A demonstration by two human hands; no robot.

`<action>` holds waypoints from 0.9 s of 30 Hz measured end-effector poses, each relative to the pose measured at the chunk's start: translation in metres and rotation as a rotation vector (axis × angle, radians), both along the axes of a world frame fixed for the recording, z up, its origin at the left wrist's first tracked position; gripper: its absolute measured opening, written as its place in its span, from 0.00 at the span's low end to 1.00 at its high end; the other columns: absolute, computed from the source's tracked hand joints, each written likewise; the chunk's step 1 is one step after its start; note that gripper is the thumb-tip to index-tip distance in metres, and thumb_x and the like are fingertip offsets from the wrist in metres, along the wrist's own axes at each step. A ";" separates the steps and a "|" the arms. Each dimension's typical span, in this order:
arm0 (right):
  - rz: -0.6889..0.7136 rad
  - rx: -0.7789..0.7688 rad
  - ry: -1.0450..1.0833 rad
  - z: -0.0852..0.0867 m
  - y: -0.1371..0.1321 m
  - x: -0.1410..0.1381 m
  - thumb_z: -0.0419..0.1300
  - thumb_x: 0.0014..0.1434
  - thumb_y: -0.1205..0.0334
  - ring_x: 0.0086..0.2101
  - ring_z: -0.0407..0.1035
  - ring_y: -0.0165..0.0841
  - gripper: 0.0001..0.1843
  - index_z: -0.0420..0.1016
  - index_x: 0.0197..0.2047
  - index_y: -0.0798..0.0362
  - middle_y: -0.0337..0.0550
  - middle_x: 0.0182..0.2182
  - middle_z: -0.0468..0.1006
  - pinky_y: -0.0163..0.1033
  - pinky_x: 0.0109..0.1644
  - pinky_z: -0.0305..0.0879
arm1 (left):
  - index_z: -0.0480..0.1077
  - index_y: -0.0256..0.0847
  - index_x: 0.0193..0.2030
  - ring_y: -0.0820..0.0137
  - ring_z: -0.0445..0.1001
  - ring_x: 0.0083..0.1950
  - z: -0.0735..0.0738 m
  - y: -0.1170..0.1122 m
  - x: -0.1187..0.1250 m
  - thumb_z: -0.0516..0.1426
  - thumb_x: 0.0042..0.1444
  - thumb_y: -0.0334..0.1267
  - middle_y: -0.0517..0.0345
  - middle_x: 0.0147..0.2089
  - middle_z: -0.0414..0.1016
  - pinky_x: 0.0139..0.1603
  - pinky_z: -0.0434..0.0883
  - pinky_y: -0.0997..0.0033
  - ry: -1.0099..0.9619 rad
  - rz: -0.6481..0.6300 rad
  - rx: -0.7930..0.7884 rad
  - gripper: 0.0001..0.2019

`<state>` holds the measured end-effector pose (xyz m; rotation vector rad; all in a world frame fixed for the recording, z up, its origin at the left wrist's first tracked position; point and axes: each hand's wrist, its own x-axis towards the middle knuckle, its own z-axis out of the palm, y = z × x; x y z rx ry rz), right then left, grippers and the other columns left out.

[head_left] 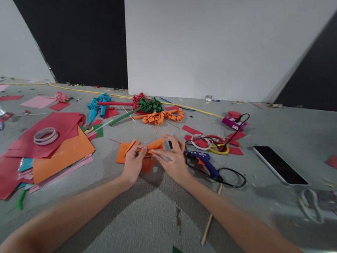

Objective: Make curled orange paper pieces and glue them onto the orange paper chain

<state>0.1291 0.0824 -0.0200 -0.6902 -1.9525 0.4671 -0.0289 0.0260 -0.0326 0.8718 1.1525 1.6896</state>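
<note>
Both hands are busy with one folded piece of orange paper [155, 144] here, held up just above the grey surface, pretty much in the middle of everything. The left hand [133, 164] has its thumb and fingers pinching the near left part of it. The right hand [174, 163] is on the other side, thumb and fingertips pinching the right end, forefinger arched over the top. There's some small dark-and-pale bit showing between the right fingers, but it's too blurry for me to say what. More orange paper squares [121, 153] lie right under the hands.

Just right of the right hand there's a blue glue gun [208, 166] on its side, black cable looping around it, with a white ring [201, 147] and a yellow ring [222, 151] just beyond. Farther right, a smartphone [279, 165] lies with its dark screen up, and a thin wooden stick [207, 229] lies near the right forearm.

Beyond the hands is a bunch of paper flowers: green [151, 105], orange [153, 118] and blue [100, 100]. Off to the left, a messy stack of coloured sheets [58, 161] has a pale tape roll [44, 143] sitting on the red one.
</note>
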 end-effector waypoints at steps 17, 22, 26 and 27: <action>-0.047 -0.129 -0.023 0.002 0.005 0.000 0.67 0.61 0.51 0.59 0.61 0.50 0.07 0.85 0.35 0.41 0.45 0.58 0.70 0.63 0.66 0.53 | 0.70 0.39 0.36 0.65 0.82 0.36 0.004 -0.002 0.003 0.66 0.54 0.53 0.57 0.34 0.80 0.52 0.79 0.53 0.012 -0.043 0.016 0.19; -0.047 -0.188 0.004 0.000 0.007 -0.001 0.67 0.60 0.49 0.58 0.61 0.50 0.09 0.85 0.34 0.43 0.47 0.55 0.70 0.63 0.67 0.50 | 0.70 0.40 0.36 0.64 0.83 0.39 0.006 -0.003 0.004 0.66 0.54 0.53 0.55 0.37 0.81 0.53 0.79 0.53 0.015 -0.072 0.035 0.18; -0.070 -0.224 0.037 -0.003 0.009 -0.001 0.68 0.58 0.45 0.58 0.61 0.50 0.13 0.82 0.33 0.45 0.48 0.54 0.71 0.62 0.67 0.50 | 0.69 0.41 0.36 0.63 0.83 0.40 0.007 -0.004 0.004 0.66 0.54 0.54 0.55 0.36 0.81 0.55 0.78 0.53 0.015 -0.083 0.031 0.18; -0.076 -0.233 0.049 -0.004 0.010 -0.001 0.68 0.57 0.44 0.58 0.61 0.50 0.14 0.82 0.33 0.45 0.48 0.53 0.71 0.62 0.67 0.51 | 0.69 0.41 0.35 0.63 0.83 0.41 0.007 -0.004 0.004 0.66 0.54 0.54 0.55 0.36 0.82 0.55 0.78 0.53 0.015 -0.087 0.030 0.18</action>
